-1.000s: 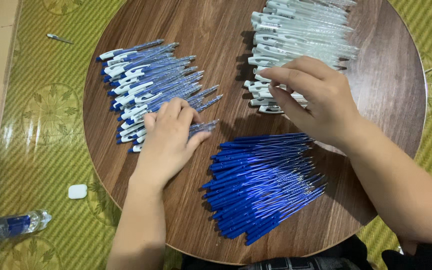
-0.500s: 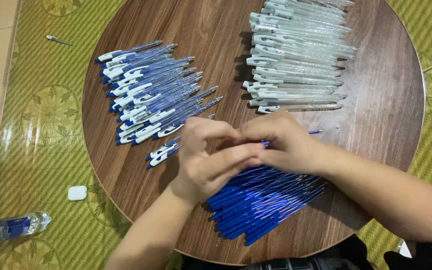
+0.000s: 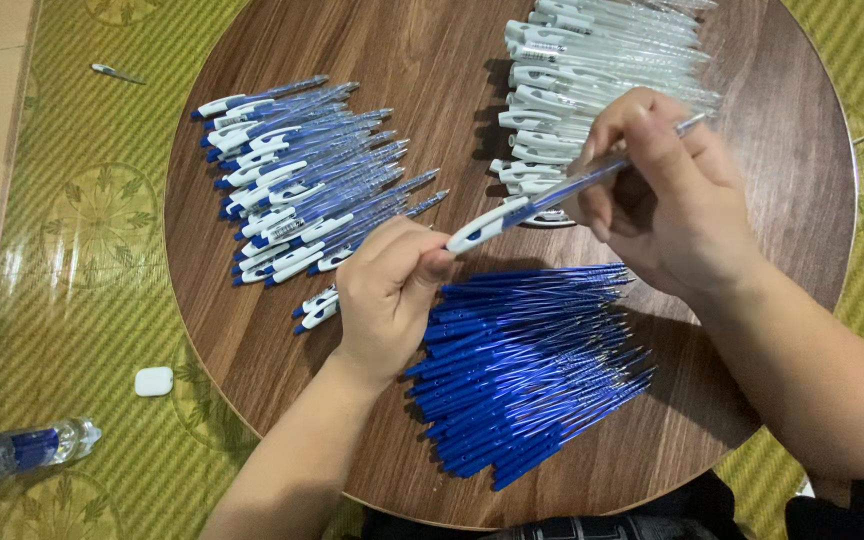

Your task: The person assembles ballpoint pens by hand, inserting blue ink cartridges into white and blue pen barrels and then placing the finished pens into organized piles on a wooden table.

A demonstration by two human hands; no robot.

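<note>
Both hands' fingers pinch one pen (image 3: 542, 195) by its ends, steadying it above the refills (image 3: 532, 370).

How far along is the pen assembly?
Done: a pile of assembled blue-and-white pens on the round table. In hand: one pen, its white end in the left hand, its tip end in the right hand. Left: a stack of clear barrels and a heap of blue refills, both large.

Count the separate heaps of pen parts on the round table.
3: finished blue-and-white pens at upper left, clear barrels at upper right, blue refills at the near edge. Two stray pens lie apart.
</note>
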